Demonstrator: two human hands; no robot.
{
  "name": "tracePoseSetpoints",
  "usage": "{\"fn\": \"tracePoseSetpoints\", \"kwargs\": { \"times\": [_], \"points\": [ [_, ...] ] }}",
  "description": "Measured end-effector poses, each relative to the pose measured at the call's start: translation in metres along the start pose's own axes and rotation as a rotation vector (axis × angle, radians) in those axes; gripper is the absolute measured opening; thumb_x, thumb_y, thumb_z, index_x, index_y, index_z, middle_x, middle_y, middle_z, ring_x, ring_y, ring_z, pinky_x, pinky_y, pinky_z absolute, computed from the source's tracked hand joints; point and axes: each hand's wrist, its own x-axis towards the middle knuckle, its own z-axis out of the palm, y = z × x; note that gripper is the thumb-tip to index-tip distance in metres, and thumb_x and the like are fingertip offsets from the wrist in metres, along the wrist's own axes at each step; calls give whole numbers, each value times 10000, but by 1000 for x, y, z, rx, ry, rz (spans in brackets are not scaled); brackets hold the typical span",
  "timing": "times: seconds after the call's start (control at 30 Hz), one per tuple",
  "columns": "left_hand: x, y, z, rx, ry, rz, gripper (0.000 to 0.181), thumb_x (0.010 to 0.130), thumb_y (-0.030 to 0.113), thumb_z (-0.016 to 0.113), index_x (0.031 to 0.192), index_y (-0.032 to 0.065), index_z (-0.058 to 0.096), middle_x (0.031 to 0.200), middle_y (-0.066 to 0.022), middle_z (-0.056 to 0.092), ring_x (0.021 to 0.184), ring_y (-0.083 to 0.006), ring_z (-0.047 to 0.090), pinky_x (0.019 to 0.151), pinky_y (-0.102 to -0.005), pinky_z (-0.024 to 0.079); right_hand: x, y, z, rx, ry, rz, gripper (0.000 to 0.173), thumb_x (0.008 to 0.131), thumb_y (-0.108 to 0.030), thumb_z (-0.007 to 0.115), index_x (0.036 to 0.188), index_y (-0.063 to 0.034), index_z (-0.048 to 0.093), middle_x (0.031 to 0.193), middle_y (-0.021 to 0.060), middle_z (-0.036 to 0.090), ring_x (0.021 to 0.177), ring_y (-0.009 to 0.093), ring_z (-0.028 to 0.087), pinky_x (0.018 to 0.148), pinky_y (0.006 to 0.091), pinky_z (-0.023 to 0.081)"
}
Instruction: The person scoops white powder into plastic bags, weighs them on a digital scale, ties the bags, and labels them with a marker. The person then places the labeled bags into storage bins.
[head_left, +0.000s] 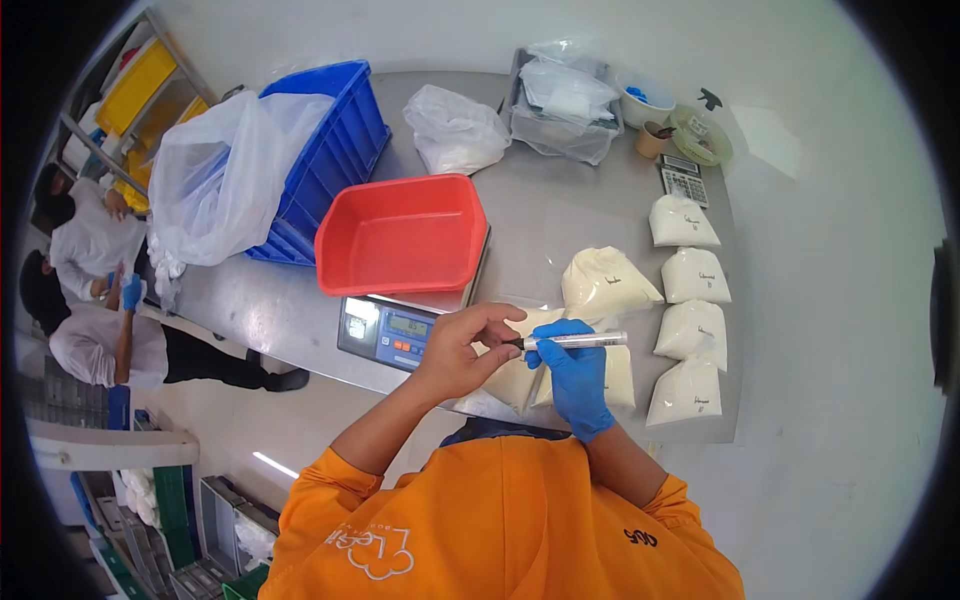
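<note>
My right hand (576, 375), in a blue glove, grips a silver-white marker pen (600, 340). My bare left hand (461, 349) has its thumb and fingers at the marker's black cap end (514, 343). Under both hands lie clear plastic bags of pale yellow powder, one bag (514, 386) nearer my left hand and one (621, 379) partly hidden by the glove. Another powder bag (609, 281) with handwriting lies just beyond them. Along the right side is a row of several white powder bags (690, 330), also bearing handwriting.
A red plastic tub (405, 259) sits on a digital scale (390, 330). Behind are a blue crate (330, 165) with a plastic liner, a white bag (457, 131), a bin of plastic bags (566, 135) and a calculator (684, 180). Two people (105, 345) stand at the left.
</note>
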Motion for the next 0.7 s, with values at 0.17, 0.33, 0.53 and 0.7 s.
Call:
{"fn": "tracePoseSetpoints", "kwargs": {
  "times": [0.17, 0.33, 0.53, 0.7],
  "points": [
    [-13, -27, 21, -38, 257, -275, 444, 880, 35, 709, 1279, 7, 517, 1112, -106, 636, 988, -176, 654, 878, -298, 538, 64, 45, -21, 26, 61, 244, 251, 952, -226, 660, 1011, 17, 640, 864, 95, 674, 733, 158, 656, 684, 285, 538],
    [-70, -70, 45, -48, 430, -520, 495, 916, 131, 693, 1325, -31, 469, 1287, -171, 569, 1203, -255, 573, 1012, -376, 476, 125, 43, -45, -462, -57, 299, 386, 931, -377, 664, 953, 8, 658, 829, 99, 682, 728, 179, 664, 684, 326, 543],
    [-89, -88, 76, -146, 539, -599, 578, 917, 154, 692, 1378, -62, 418, 1408, -237, 487, 1350, -328, 463, 1084, -401, 410, 81, 51, -111, -1658, -227, -46, 372, 818, -375, 713, 916, -19, 666, 884, 163, 688, 810, 313, 674, 755, 454, 541],
    [-49, -139, 104, 35, 738, -456, 570, 926, 167, 683, 1384, -42, 416, 1309, -203, 562, 1204, -271, 567, 998, -363, 465, 44, 61, -114, -1664, -86, -270, 411, 787, -353, 705, 1033, -36, 618, 960, 166, 671, 904, 374, 650, 791, 476, 522]
  ]
}}
